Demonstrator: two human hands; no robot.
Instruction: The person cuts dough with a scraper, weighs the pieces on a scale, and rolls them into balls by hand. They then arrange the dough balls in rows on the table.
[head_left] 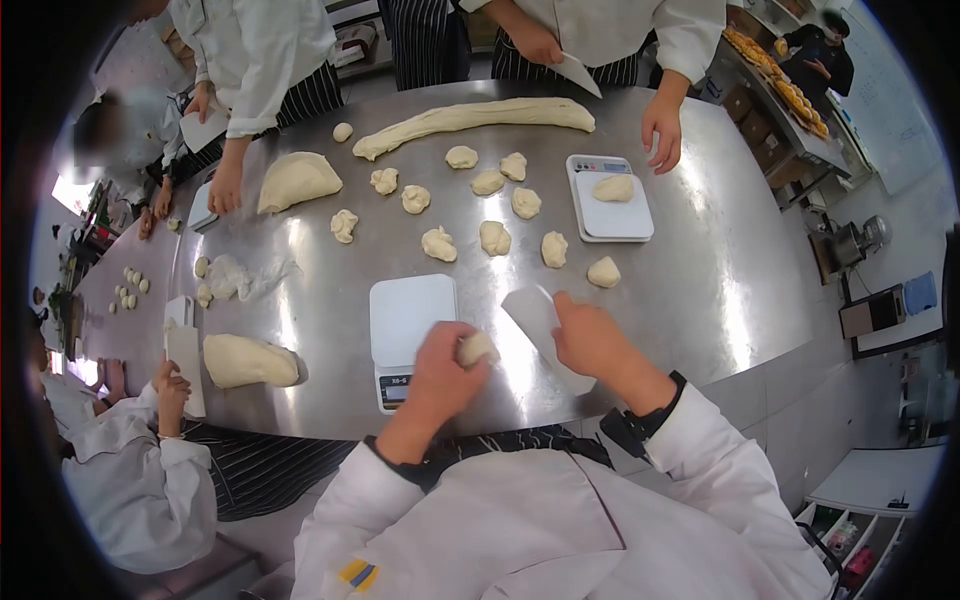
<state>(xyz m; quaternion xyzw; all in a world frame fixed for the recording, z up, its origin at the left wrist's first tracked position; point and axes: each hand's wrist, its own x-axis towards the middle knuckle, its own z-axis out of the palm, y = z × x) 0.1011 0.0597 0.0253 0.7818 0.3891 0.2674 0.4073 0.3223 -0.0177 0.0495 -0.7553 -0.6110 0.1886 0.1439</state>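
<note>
Directly in front of you, your left hand [440, 372] curls around a small dough piece [477, 347]. Its fingers are closed on the dough, just beside the right edge of a white digital scale [410, 315]. Your right hand [592, 340] grips the near end of a white dough scraper [532, 312]. The blade lies low against the steel desk [700, 290] and points toward the scale. Your two hands sit near each other, with the dough piece between the scale and the scraper.

Beyond them, about a dozen cut dough portions [494, 238] are scattered in loose rows across the middle of the desk. Farther on, a long dough roll [475, 117] stretches across the far side. A second scale [612, 220] stands to the right with one portion resting on it, and a co-worker's hand [662, 135] rests just beside it.

To the left, another co-worker's hand [226, 187] lies next to a large dough lump [297, 180]. A second lump [250, 361] lies at the near left, beside a person in white.
</note>
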